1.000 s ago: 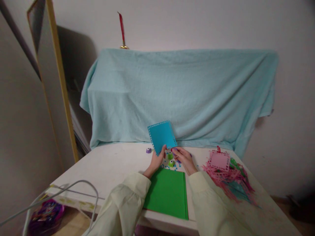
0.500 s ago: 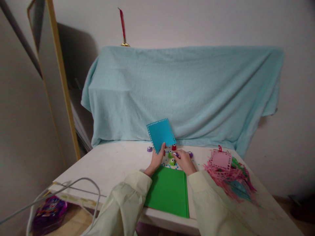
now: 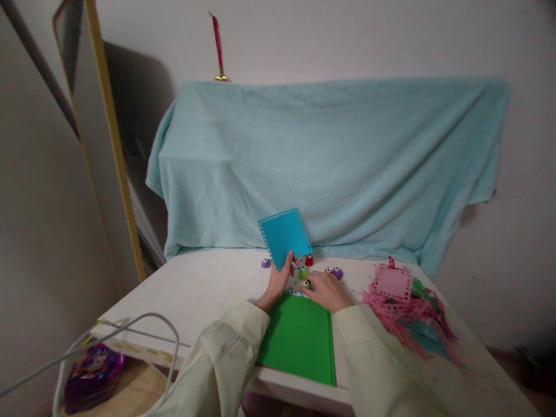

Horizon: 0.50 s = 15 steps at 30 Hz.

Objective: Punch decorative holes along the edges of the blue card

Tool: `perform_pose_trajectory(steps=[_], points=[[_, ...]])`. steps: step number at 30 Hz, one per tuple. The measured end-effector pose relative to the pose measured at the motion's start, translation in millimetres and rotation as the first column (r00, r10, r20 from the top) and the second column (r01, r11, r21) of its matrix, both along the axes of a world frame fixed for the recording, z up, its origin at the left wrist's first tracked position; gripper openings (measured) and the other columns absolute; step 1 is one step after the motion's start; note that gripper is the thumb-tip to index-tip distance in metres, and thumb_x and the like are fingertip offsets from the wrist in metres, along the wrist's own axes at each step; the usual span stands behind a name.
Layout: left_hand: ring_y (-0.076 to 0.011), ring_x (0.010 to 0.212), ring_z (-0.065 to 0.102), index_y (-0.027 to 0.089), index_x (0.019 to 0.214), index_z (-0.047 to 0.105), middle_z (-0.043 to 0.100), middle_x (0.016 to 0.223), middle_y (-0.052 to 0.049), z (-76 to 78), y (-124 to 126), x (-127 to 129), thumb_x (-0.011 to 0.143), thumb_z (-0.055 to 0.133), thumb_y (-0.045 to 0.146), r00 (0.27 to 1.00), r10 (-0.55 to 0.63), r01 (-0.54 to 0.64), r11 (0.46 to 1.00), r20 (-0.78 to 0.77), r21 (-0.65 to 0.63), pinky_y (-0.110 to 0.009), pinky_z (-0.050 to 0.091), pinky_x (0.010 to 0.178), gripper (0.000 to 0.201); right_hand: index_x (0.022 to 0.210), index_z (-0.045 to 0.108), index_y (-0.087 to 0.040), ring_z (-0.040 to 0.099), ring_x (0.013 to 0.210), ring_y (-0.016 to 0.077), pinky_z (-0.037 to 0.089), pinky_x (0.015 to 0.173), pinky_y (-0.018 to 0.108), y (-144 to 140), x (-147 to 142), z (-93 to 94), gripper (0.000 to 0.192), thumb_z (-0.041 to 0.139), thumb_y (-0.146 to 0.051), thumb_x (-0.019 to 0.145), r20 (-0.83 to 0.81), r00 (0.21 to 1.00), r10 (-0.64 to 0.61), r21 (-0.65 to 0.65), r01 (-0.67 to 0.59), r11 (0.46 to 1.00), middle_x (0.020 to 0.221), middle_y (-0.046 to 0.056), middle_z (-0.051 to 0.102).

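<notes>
In my left hand (image 3: 280, 282) is a blue square of paper (image 3: 284, 234) with small holes punched along its edges, pinched near its lower corner and tilted up. My right hand (image 3: 328, 291) has its fingers closed around a small green craft punch (image 3: 307, 284) with a white eye-like top, low over the table. Just behind it stands another green punch (image 3: 303, 271). A red punch (image 3: 309, 260) is close to the paper's right corner, and a purple punch (image 3: 265, 263) is left of my left hand. Beyond my right knuckles are another purple punch (image 3: 337, 272) and a partly hidden reddish one (image 3: 328, 270).
A green sheet stack (image 3: 299, 341) lies at the table's front edge, with blue paper dots (image 3: 295, 292) behind it. On the right is a pile of shredded paper (image 3: 417, 315) topped by a pink punched square (image 3: 393, 282). A light-blue cloth (image 3: 321, 162) hangs behind; a grey cable (image 3: 147, 315) loops at left.
My right hand has moved slightly down and from a small purple punch to the front green one. The purple punch is no longer in its fingers. My left hand keeps the blue paper nearly still.
</notes>
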<state>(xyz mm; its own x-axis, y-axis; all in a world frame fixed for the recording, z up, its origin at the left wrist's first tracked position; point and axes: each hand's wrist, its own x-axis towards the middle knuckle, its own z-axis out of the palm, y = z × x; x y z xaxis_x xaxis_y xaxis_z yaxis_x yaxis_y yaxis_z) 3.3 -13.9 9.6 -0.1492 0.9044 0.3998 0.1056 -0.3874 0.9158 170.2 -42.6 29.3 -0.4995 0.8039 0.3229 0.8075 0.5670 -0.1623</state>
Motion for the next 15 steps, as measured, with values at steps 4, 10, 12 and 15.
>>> perform_pose_trajectory(steps=[4, 10, 12, 15], points=[[-0.0138, 0.053, 0.049, 0.017, 0.069, 0.059, 0.049, 0.052, 0.003, 1.0, -0.9, -0.3, 0.092, 0.041, 0.052, 1.0, -0.011, 0.011, 1.0, -0.011, 0.001, -0.026, 0.038, 0.066, 0.045, 0.09, 0.066, -0.02, 0.065, 0.075, 0.0211, 0.041, 0.064, 0.026, 1.8, -1.7, -6.6, 0.022, 0.06, -0.041, 0.084, 0.021, 0.999, -0.025, -0.052, 0.026, 0.998, 0.081, 0.006, 0.069], [-0.0142, 0.053, 0.049, 0.017, 0.07, 0.061, 0.05, 0.052, 0.002, 3.2, -2.8, -0.1, 0.091, 0.042, 0.054, 1.0, -0.021, 0.021, 0.999, -0.014, -0.025, -0.027, 0.039, 0.067, 0.047, 0.095, 0.063, -0.02, 0.065, 0.079, 0.0209, 0.045, 0.069, 0.027, 5.8, -3.3, -5.3, 0.02, 0.054, -0.037, 0.089, -0.198, 0.98, 0.014, 0.011, -0.012, 1.0, 0.088, 0.008, 0.068], [-0.0143, 0.053, 0.049, 0.017, 0.068, 0.06, 0.05, 0.052, 0.002, 3.4, -3.3, -0.1, 0.091, 0.041, 0.054, 1.0, -0.009, 0.008, 1.0, -0.018, -0.03, -0.027, 0.039, 0.068, 0.047, 0.101, 0.063, -0.021, 0.065, 0.079, 0.0204, 0.046, 0.071, 0.028, 5.8, -3.9, -2.4, 0.022, 0.052, -0.037, 0.09, -0.357, 0.934, 0.029, 0.037, -0.017, 0.999, 0.093, 0.008, 0.068], [-0.0146, 0.054, 0.05, 0.018, 0.067, 0.059, 0.05, 0.052, 0.002, 4.6, -4.5, -0.1, 0.091, 0.041, 0.054, 1.0, 0.006, -0.007, 0.999, -0.03, -0.031, -0.027, 0.039, 0.068, 0.048, 0.11, 0.062, -0.023, 0.064, 0.07, 0.0181, 0.048, 0.069, 0.028, 6.6, -4.6, 1.2, 0.031, 0.053, -0.043, 0.088, -0.649, 0.761, -0.012, -0.004, 0.011, 1.0, 0.097, 0.007, 0.068]])
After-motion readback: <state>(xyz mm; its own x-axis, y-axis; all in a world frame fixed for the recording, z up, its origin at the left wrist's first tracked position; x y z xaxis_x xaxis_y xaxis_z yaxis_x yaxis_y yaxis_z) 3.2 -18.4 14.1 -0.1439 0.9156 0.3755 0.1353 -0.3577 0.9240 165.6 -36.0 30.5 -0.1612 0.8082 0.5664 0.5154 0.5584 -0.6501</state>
